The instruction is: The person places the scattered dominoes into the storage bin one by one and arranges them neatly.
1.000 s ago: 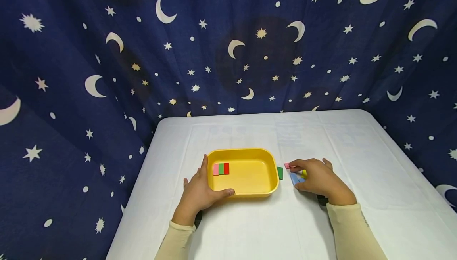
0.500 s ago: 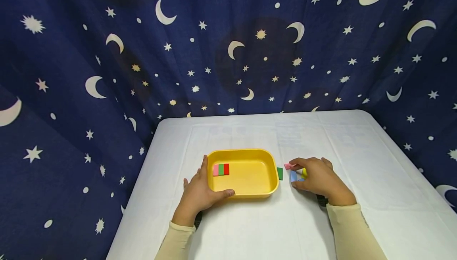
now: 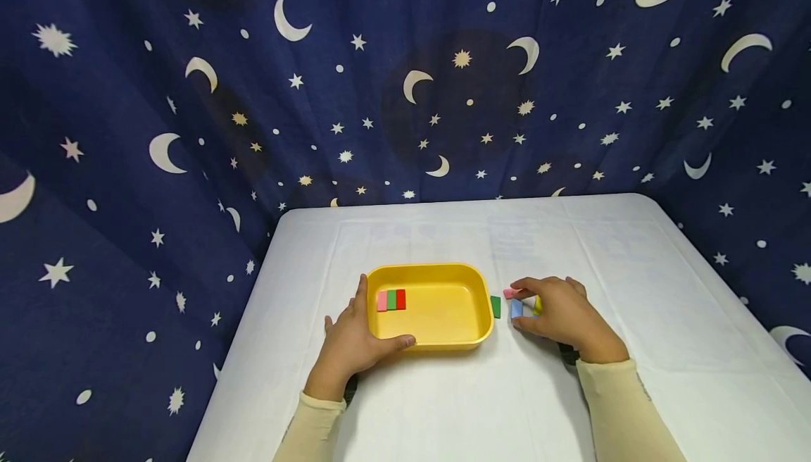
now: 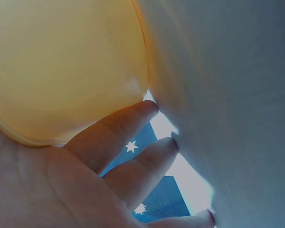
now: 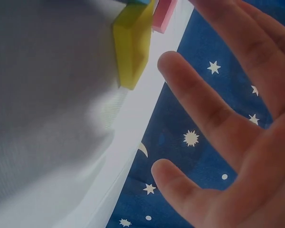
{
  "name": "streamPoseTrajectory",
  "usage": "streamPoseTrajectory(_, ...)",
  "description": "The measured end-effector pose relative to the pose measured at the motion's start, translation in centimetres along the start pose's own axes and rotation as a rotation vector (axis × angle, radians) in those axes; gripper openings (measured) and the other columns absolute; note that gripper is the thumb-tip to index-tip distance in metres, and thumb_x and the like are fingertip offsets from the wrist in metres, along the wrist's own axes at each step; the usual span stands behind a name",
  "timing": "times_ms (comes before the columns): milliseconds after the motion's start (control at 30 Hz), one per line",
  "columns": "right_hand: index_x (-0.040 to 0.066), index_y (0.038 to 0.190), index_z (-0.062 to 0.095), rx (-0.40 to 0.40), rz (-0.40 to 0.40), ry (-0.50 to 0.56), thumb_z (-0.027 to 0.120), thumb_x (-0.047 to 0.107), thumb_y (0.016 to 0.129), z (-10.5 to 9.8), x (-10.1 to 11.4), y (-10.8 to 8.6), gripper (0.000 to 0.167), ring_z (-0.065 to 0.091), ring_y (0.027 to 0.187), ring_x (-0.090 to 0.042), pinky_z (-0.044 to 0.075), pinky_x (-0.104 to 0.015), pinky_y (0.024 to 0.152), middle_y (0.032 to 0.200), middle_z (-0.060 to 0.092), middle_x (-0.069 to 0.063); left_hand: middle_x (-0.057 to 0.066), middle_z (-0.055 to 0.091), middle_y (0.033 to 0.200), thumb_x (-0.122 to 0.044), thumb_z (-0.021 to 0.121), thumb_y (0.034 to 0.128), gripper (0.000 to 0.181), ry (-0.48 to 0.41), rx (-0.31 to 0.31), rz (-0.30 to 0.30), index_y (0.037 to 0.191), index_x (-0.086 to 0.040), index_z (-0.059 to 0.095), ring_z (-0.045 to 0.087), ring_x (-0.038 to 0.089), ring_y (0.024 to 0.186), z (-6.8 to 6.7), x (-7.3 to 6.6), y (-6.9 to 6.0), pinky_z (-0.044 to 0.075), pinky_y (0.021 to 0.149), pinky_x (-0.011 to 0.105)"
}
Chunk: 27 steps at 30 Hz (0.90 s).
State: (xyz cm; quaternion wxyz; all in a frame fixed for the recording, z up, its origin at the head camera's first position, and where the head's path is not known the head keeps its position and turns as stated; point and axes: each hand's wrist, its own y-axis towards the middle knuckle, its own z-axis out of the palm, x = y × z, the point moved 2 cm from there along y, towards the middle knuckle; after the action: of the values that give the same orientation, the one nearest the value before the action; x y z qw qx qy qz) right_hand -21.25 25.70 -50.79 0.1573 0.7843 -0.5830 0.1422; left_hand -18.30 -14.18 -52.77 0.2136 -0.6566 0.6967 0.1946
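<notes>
A yellow tray (image 3: 443,314) stands on the white-covered table, and three small tiles lie at its left end: pink (image 3: 381,301), green (image 3: 391,299) and red (image 3: 401,298). My left hand (image 3: 355,342) rests against the tray's left front corner, thumb along the front rim and fingers fairly straight by the left wall. To the right of the tray, my right hand (image 3: 560,310) pinches a light blue block (image 3: 517,309) between thumb and fingers. Partly hidden under that hand is a yellow block (image 5: 133,45). A pink block (image 3: 510,294) lies by the index fingertip.
A dark green tile (image 3: 495,306) lies beside the tray's right wall, between it and my right hand. White cloth (image 3: 443,406) covers the table. A dark blue curtain (image 3: 355,96) with stars and moons hangs behind and at both sides.
My right thumb and fingers have shifted slightly left, and the light blue block has moved left with them, nearer the green tile. My left hand and the tray have stayed put.
</notes>
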Motion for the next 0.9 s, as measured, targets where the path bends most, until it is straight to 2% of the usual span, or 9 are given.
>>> streamPoseTrajectory(400,0.017,0.135,0.07,-0.041,-0.006,-0.038,0.093,0.037,0.079,-0.1,0.2,-0.1,0.064,0.065,0.113,-0.033,0.031,-0.071,0.102,0.112,0.078,0.008,0.014,0.049,0.159,-0.095,0.076,0.0557,0.155,-0.019,0.0,0.003,0.172,-0.025,0.001,0.045,0.035,0.148,0.3,0.0,-0.1,0.01,0.115,0.081)
streamPoseTrajectory(533,0.019,0.136,0.069,-0.1,-0.02,-0.066,0.092,0.039,0.079,-0.4,0.8,0.2,0.064,0.066,0.112,-0.034,0.035,-0.068,0.099,0.11,0.078,0.007,0.014,0.047,0.161,-0.098,0.073,0.0545,0.156,-0.014,0.003,0.002,0.172,-0.026,0.0,0.045,0.034,0.148,0.3,-0.1,-0.1,0.01,0.116,0.08)
streamPoseTrajectory(733,0.018,0.133,0.072,-0.22,-0.063,-0.106,0.091,0.039,0.081,-1.1,1.8,0.8,0.059,0.067,0.109,-0.036,0.043,-0.065,0.091,0.113,0.078,-0.002,0.015,0.049,0.159,-0.102,0.068,0.0519,0.157,-0.013,-0.009,0.011,0.172,-0.025,0.001,0.045,0.035,0.148,0.2,0.0,0.1,0.01,0.116,0.08)
streamPoseTrajectory(900,0.018,0.134,0.072,-0.261,-0.095,-0.086,0.09,0.038,0.084,-1.5,3.1,1.4,0.057,0.067,0.111,-0.034,0.044,-0.065,0.094,0.117,0.077,-0.001,0.015,0.05,0.158,-0.102,0.068,0.0524,0.157,-0.008,-0.015,0.01,0.172,-0.025,0.0,0.047,0.035,0.146,0.3,0.3,0.1,0.012,0.115,0.081)
